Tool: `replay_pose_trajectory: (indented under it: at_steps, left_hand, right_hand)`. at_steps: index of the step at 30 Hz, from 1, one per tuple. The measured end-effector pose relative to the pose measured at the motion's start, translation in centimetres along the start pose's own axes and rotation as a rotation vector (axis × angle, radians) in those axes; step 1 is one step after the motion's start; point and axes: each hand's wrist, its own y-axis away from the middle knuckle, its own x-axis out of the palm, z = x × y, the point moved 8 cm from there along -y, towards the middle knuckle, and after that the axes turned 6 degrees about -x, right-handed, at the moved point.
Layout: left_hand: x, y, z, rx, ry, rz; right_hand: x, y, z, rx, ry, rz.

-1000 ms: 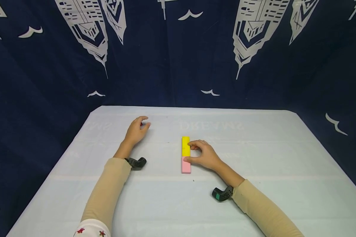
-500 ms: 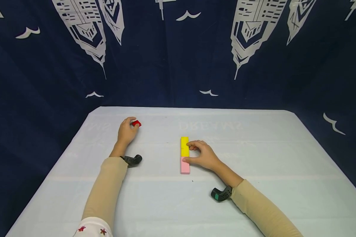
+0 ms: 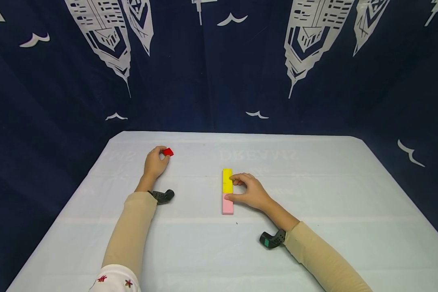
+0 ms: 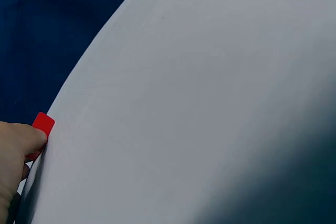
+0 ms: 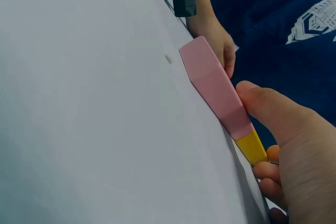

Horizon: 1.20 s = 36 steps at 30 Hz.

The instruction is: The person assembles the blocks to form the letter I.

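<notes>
At the far left of the table, my left hand point(image 3: 155, 163) pinches a small red block point(image 3: 168, 152) between thumb and fingers. The left wrist view shows the thumb on this red block point(image 4: 43, 123); the fingers behind it are mostly hidden. Mid-table, a yellow block point(image 3: 227, 180) and a pink block point(image 3: 228, 207) lie end to end in one line, the yellow one farther away. My right hand point(image 3: 253, 191) rests beside them with thumb and fingers spread apart. Its thumb touches the pink block point(image 5: 215, 85), and its bent fingertips touch the yellow block point(image 5: 252, 148).
A white cloth covers the table point(image 3: 332, 182), with its far edge against a dark blue patterned curtain point(image 3: 211, 81). Black wrist devices sit on the left wrist point(image 3: 163, 197) and the right wrist point(image 3: 273, 239). A tiny dark speck point(image 3: 237, 223) lies near the pink block.
My left hand has shifted a little left, and the red block in it now shows more clearly. The right hand and the yellow and pink blocks have stayed in place.
</notes>
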Motion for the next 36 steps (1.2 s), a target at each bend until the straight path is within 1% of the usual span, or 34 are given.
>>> replay_pose_trajectory:
  at_steps: [7,14,23,36]
  left_hand:
    - [0.00,0.16,0.04,-0.007,0.007,-0.011]
    - [-0.03,0.07,0.19,0.004,0.004,-0.026]
    - [0.01,0.35,0.05,-0.028,0.015,-0.028]
    - [-0.14,0.01,0.28,-0.038,0.044,-0.058]
  right_hand:
    - [0.00,0.01,-0.02,-0.004,0.000,-0.001]
    - [-0.03,0.00,0.01,-0.012,0.001,-0.004]
    - [-0.03,-0.02,-0.08,-0.023,0.010,-0.015]
    - [0.02,0.02,-0.10,-0.018,0.000,-0.012]
